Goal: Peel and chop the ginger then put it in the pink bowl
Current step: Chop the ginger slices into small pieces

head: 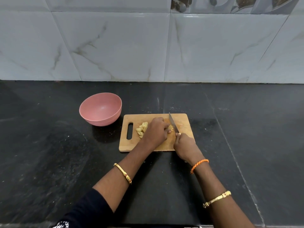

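Note:
A wooden cutting board (181, 120) lies on the black counter. Several pale yellow chopped ginger pieces (141, 130) sit in a small heap near the board's handle slot. My left hand (157, 130) is curled over a remaining piece of ginger (170, 128), pinning it to the board. My right hand (185, 146) grips the handle of a knife (173, 124); its blade points away from me and rests beside the held ginger, just right of my left fingers. The pink bowl (100, 109) stands empty to the left of the board.
The black stone counter (49, 153) stretches to both sides and ends at a grey marble-tiled wall (115, 46) behind. Small specks of peel lie on the counter behind the board.

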